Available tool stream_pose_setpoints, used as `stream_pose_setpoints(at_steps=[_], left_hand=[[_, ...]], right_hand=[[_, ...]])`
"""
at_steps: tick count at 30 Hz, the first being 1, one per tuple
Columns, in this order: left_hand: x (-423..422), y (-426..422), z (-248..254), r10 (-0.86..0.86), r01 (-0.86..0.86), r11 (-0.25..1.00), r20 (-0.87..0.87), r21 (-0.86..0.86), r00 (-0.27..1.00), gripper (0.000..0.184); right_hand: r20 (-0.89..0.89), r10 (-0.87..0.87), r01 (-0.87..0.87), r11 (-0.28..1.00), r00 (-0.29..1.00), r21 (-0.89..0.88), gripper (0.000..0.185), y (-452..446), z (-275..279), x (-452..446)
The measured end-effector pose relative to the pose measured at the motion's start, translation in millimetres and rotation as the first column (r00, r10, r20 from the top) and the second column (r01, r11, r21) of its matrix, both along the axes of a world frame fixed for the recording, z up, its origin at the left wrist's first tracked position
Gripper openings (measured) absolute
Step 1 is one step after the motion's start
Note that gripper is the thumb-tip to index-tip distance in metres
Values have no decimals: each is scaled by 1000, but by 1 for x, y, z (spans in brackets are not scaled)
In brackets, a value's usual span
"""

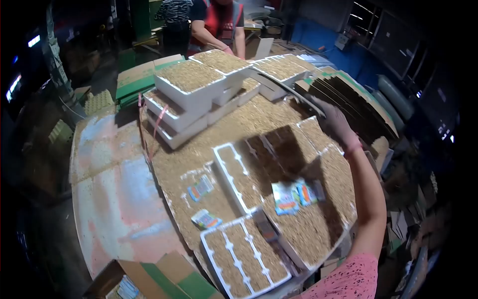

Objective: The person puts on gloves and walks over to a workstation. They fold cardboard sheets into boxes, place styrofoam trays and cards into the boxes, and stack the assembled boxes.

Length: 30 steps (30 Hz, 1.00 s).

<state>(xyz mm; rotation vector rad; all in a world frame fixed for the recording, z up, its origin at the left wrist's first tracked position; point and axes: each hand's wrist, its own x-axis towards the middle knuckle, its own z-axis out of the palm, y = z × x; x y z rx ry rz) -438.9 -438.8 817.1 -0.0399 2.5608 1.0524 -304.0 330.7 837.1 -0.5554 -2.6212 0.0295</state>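
Note:
My right hand (334,122), in a grey glove with a pink cuff, reaches over the far right part of the table. Its fingers are closed round one end of a long, thin, dark strip (286,88), which runs away to the left toward the filled white trays. White foam trays with dividers, such as the near tray (245,259) and the middle tray (234,174), are filled with brown grainy material. Colourful printed packets (286,198) lie on the filling below my hand. More packets (200,188) lie on the left. My left hand is out of view.
Stacked filled foam trays (189,79) stand at the back. Beyond them is another person (219,27) in a red vest. Flattened cardboard (348,97) is piled at the right. An open carton (159,276) stands at the front left, beside a paint-stained board (119,199).

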Motion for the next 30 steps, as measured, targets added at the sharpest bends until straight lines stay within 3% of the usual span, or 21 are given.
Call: stream_pose_setpoints(at_steps=[1, 3, 5, 7, 8, 9, 11, 12, 15, 16, 18, 20, 21, 23, 24, 25, 26, 27, 29, 30], left_hand=[[-2, -12, -10, -42, 43, 999, -25, 18, 999, 45], [-7, -36, -29, -107, 110, 993, -62, 52, 992, 47], [-17, -62, -48, -182, 188, 979, -85, 77, 980, 49], [-31, -84, -68, -262, 270, 958, -88, 92, 961, 51], [-38, -96, -77, -301, 309, 945, -90, 102, 949, 52], [-42, -102, -85, -322, 334, 934, -106, 124, 941, 53], [-36, -94, -89, -302, 339, 910, -178, 240, 937, 51], [-27, -83, -84, -263, 327, 889, -227, 321, 938, 49], [-10, -74, -71, -293, 447, 802, -392, 395, 872, 53], [-5, -74, -62, -339, 511, 788, -451, 344, 826, 54], [-4, -79, -68, -323, 541, 752, -506, 376, 800, 54], [-2, -82, -71, -295, 550, 753, -562, 362, 773, 53], [-5, -83, -76, -273, 556, 755, -604, 348, 749, 52], [0, -77, -67, -220, 410, 744, -387, 528, 896, 41], [-2, -75, -66, -252, 458, 777, -454, 432, 855, 39], [-6, -73, -65, -300, 505, 801, -514, 322, 804, 38], [-4, -70, -56, -256, 419, 808, -394, 415, 883, 40], [-3, -70, -53, -220, 330, 803, -267, 496, 938, 41], [-30, -78, -88, -236, 375, 673, -295, 638, 926, 39], [-21, -82, -69, -399, 177, 358, -21, 917, 917, 36]], right_hand=[[-36, 118, -111, 983, 992, 149, 61, -45, 5, 38], [178, -54, 30, 991, 983, 133, 59, -85, -10, 119], [443, -154, -32, 923, 884, 383, 53, -125, -31, 172], [482, -337, 98, 885, 809, 455, 51, -155, -56, 219], [583, -464, 237, 874, 667, 423, 52, -166, -56, 232], [574, -472, 244, 869, 670, 430, 52, -179, -50, 234], [280, -229, 280, 948, 932, -154, 60, -198, -41, 225], [118, -212, 239, 924, 970, -298, 72, -207, -47, 215], [335, -414, 469, 877, 846, -100, 86, -223, -91, 182], [330, -402, 454, 886, 854, -96, 86, -226, -92, 176], [524, -473, 519, 852, 709, 66, 78, -233, -89, 162], [498, -446, 481, 874, 744, 63, 71, -224, -83, 168], [467, -430, 456, 888, 772, 62, 65, -222, -78, 163], [215, -429, 356, 883, 877, 307, 48, -259, -25, 136], [-29, -254, 239, 857, 967, 456, 44, -308, 16, 111], [-253, -25, 175, 785, 967, 594, 42, -364, 42, 79], [-219, 2, 38, 984, 976, 177, 42, -398, 44, 52], [-235, 156, -139, 987, 959, 87, 44, -452, 56, 31], [149, 467, -487, 858, 872, 161, 48, -556, 55, 5], [389, 562, -642, 759, 730, 108, 51, -596, 41, -1]])
